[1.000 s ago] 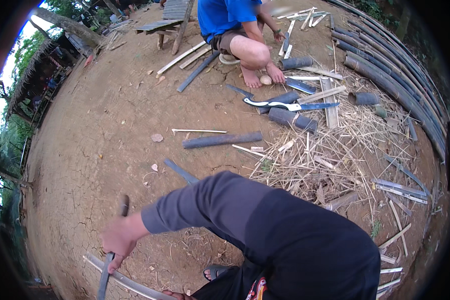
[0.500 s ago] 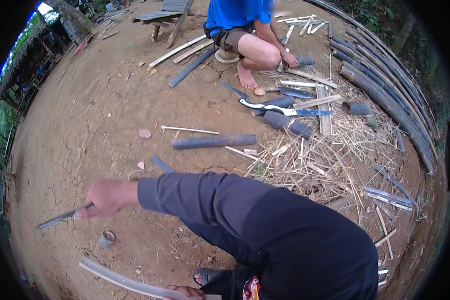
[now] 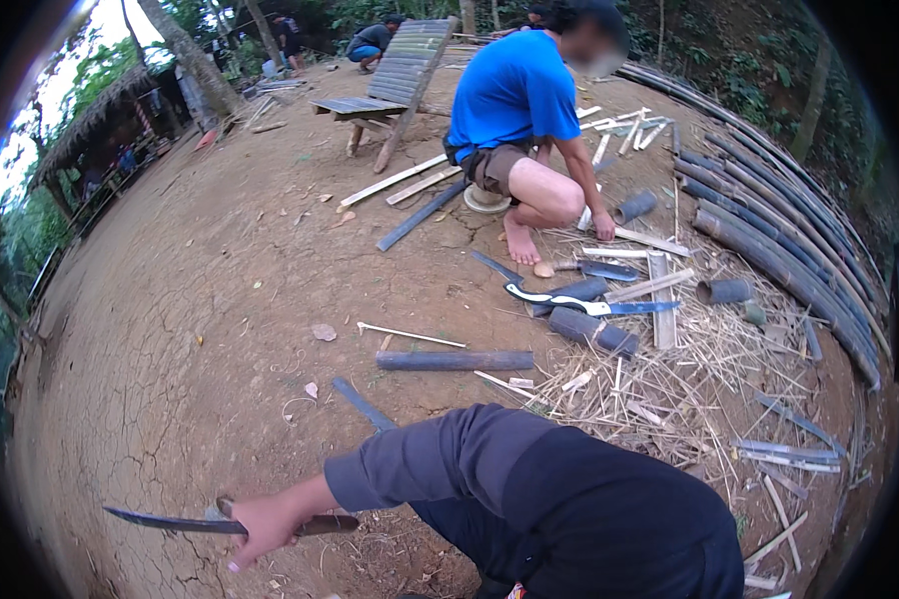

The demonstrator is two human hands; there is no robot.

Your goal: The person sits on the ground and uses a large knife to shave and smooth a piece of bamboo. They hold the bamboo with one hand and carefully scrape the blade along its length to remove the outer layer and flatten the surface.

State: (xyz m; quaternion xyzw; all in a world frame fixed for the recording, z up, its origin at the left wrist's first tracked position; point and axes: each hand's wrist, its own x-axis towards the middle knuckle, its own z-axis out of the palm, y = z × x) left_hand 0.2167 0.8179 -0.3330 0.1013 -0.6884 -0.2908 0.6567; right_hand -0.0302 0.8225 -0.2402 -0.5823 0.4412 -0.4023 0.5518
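My right hand, at the end of a grey and black sleeve, is closed around a machete. Its long, slightly curved blade points left, and a length of the handle sticks out behind the fist. Beside the knuckles a short bamboo tube on the ground is mostly hidden. My left hand is outside the picture. Beyond my forearm lie a flat dark bamboo strip and a longer dark bamboo piece, with a thin pale stick behind it.
A person in a blue shirt squats ahead, one hand near bamboo pieces. Close by lie a folding saw, a knife, cut tubes and shavings. Long bamboo poles line the right side; a bamboo chair stands behind.
The view has tilted upward. My right hand and the machete have shifted right, the blade now lying nearly level. My left hand and the pale strip it held have dropped out of the picture.
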